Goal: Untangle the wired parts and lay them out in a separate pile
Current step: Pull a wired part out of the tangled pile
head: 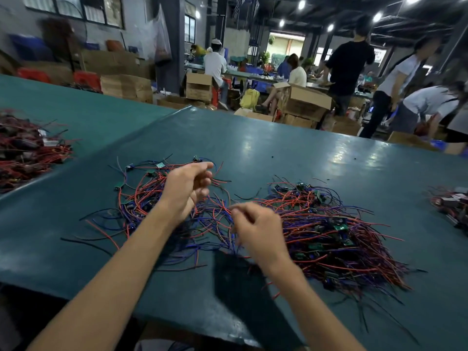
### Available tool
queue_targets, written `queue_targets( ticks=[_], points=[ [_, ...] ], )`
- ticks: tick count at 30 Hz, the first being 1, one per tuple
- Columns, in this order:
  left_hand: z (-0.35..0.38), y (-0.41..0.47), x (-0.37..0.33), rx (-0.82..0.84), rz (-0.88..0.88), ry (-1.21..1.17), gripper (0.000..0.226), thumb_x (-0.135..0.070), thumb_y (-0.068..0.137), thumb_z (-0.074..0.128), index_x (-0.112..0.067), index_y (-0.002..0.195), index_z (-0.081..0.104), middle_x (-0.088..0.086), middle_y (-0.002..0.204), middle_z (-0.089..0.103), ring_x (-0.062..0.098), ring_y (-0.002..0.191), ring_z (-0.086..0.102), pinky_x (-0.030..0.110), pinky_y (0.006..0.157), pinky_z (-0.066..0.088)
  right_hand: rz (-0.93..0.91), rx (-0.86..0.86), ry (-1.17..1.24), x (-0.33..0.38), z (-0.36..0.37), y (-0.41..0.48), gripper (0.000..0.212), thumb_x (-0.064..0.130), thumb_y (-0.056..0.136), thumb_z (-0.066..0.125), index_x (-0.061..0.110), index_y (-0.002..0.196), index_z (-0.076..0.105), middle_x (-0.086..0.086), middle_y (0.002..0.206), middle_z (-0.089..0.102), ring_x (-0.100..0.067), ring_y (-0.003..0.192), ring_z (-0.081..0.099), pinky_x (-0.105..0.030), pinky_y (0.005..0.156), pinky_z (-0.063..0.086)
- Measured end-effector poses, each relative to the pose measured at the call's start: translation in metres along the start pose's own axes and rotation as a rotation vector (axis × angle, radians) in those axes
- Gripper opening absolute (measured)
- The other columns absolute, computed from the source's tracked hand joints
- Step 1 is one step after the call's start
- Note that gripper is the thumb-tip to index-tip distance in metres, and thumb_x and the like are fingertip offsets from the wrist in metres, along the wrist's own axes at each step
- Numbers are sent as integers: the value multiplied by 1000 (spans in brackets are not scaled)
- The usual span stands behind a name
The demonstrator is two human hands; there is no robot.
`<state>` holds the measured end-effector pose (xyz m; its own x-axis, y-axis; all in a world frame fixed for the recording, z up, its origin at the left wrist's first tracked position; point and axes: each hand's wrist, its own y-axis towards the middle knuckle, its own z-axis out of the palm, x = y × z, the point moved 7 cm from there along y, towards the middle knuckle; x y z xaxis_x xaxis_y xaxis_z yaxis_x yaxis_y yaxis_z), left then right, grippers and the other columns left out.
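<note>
The right hand (258, 230) curls over the wires (220, 215) between the two heaps, but I cannot tell whether it pinches any; the left hand (188, 188) hangs loosely curled, holding nothing, over the thin laid-out pile (141, 196). I judge under half done: the dense tangle (336, 234) at right looks unsorted. No writing is legible.
</note>
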<state>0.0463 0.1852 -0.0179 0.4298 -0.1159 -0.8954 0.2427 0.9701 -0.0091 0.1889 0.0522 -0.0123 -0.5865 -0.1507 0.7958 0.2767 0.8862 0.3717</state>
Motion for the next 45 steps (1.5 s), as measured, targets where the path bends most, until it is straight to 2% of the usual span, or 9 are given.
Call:
queue_targets(
  ticks=[3,7,13,18,23,30,36,41,45],
  points=[
    [4,44,-28,-34,88,423,12,-1,98,56,1,92,66,12,75,60,6,45,57,18,41,46,-125,139,-374,-14,48,-31,21,24,98,55,13,101,73,-7,96,75,-28,91,68,-38,79,52],
    [4,86,-43,149,286,1522,19,-10,89,62,-14,97,80,-2,88,75,13,80,69,24,78,53,-210,126,-466,-21,56,-39,19,24,96,50,12,97,65,-8,92,64,-34,84,62,-39,67,44],
    [-24,99,2,288,-15,1957,32,-50,82,77,-21,96,79,3,98,75,25,93,66,42,91,56,-201,113,-548,-25,59,-38,24,29,97,45,15,103,64,-4,98,61,-29,84,61,-36,68,44],
    [-21,88,1,248,20,1872,8,-32,74,79,-30,78,73,6,99,74,29,95,68,45,90,57,-181,123,-522,-24,60,-36,24,28,96,47,16,103,65,-2,97,62,-27,82,62,-34,68,47],
    [-1,73,-37,151,350,1631,34,-20,78,71,-19,112,71,1,101,73,24,98,66,35,88,54,-178,122,-519,-24,60,-36,24,29,96,47,15,103,66,-2,95,62,-26,81,62,-33,66,45],
    [17,54,-86,143,619,1267,35,-11,83,70,-20,116,67,-5,96,70,12,78,70,19,75,53,-172,116,-508,-23,60,-38,26,29,95,45,17,104,67,0,95,61,-23,80,62,-31,66,44],
    [8,55,-80,102,519,1212,34,-6,83,70,-18,114,70,0,95,74,19,83,71,30,81,57,-173,118,-500,-22,59,-39,25,29,97,46,17,105,66,0,95,60,-23,82,61,-30,67,43],
    [8,49,-72,99,320,644,34,12,86,67,-9,112,68,9,91,66,25,83,66,28,69,62,-187,66,-435,-19,55,-39,24,28,96,48,17,108,67,-1,99,63,-27,85,62,-35,71,48],
    [20,36,-83,71,326,359,30,13,89,64,0,116,66,12,95,61,27,87,69,38,76,63,-269,-42,-352,-12,48,-43,26,23,94,52,15,113,68,-3,102,65,-30,83,64,-37,69,52]
  ],
)
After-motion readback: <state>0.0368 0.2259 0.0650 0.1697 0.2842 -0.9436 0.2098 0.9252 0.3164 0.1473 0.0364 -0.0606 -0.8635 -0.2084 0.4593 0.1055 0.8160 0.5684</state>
